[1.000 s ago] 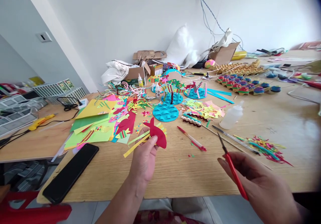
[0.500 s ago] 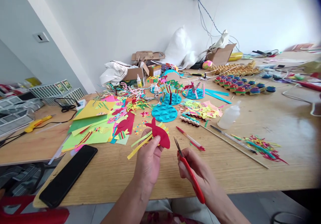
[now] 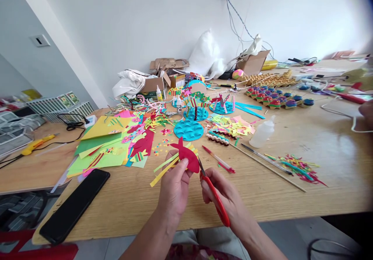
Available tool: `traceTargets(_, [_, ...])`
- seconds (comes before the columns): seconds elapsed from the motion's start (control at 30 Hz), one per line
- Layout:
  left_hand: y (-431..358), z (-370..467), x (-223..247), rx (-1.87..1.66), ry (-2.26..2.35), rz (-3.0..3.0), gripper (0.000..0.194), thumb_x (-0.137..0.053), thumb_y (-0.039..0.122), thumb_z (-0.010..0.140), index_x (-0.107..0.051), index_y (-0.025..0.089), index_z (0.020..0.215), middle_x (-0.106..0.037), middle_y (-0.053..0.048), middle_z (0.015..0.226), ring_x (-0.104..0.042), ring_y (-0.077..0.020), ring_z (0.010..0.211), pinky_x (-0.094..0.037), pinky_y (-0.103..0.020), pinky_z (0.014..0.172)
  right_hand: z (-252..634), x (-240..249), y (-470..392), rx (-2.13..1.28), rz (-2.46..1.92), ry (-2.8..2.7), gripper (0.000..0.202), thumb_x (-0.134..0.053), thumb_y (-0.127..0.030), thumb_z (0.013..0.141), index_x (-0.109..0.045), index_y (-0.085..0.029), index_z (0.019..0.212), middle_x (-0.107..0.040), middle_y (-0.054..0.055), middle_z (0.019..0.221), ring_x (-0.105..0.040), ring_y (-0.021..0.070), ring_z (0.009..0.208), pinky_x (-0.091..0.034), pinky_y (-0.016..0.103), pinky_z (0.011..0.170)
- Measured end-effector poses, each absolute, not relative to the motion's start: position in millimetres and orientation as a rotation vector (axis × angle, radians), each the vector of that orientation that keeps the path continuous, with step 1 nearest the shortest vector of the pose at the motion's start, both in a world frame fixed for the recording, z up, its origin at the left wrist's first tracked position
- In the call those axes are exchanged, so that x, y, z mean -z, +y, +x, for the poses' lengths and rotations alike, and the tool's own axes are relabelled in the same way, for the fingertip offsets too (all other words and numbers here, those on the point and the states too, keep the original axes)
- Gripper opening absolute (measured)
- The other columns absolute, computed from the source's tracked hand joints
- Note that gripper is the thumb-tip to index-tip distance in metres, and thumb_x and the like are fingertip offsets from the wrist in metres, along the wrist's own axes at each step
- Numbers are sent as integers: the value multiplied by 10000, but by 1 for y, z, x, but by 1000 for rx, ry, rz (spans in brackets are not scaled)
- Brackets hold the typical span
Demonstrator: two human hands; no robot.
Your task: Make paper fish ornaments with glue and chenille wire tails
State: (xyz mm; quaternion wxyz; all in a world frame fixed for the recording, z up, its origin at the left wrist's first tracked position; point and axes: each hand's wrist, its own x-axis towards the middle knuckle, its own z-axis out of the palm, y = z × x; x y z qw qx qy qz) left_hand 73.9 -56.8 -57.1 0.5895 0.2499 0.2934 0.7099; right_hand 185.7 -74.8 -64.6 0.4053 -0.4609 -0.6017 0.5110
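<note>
In my left hand (image 3: pixel 175 180) a red paper fish (image 3: pixel 189 158) is pinched between thumb and fingers. Behind the fish, yellow and pale green paper strips (image 3: pixel 163 170) stick out to the left and a little past its right edge. My right hand (image 3: pixel 218 192) is closed round red-handled scissors (image 3: pixel 215 198). Their dark blades point up and lie right at the fish's right edge, by the strip ends; whether the blades are apart cannot be made out. Just beyond lies a red pen (image 3: pixel 218 159), and farther back a blue scalloped disc (image 3: pixel 188 130).
Coloured paper sheets (image 3: pixel 100 143) and a black phone (image 3: pixel 75 205) lie to the left. A glue bottle (image 3: pixel 262 133), a wooden stick (image 3: pixel 268 168) and paper scraps (image 3: pixel 300 169) are at the right. Another person's hand (image 3: pixel 366 112) shows at the right edge.
My right hand has brought the scissors up and left, from apart from the fish to its right edge. My left hand still holds the fish and strips. Another person's hand has appeared at right.
</note>
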Motion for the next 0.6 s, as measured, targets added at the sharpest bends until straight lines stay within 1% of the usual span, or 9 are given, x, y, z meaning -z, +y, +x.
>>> traceTargets(0.17, [-57,78,59,-1629,665,534,219,-618,112,714,-543,202,898,-632,15,782,-595,-99,729,-489,-238,691,187,65,-75,-1351,-1125,-1456,342,-461,-509,790,-382,-205,656,-407,-48,549,-377,101,522,-308,240,497])
traceTargets(0.43, [-57,80,57,-1626,673,518,189,-627,111,701,-538,195,845,-626,28,748,-591,-88,693,-487,-217,664,189,64,-76,-1428,-1070,-1372,348,-487,-509,784,-390,-201,657,-407,-52,530,-373,96,510,-319,235,502])
traceTargets(0.6, [-58,82,59,-1614,676,508,228,-651,136,685,-540,205,872,-636,29,751,-603,-105,701,-485,-230,676,190,68,-75,-1426,-1065,-1365,340,-486,-503,794,-407,-197,669,-416,-47,535,-381,97,513,-323,235,504])
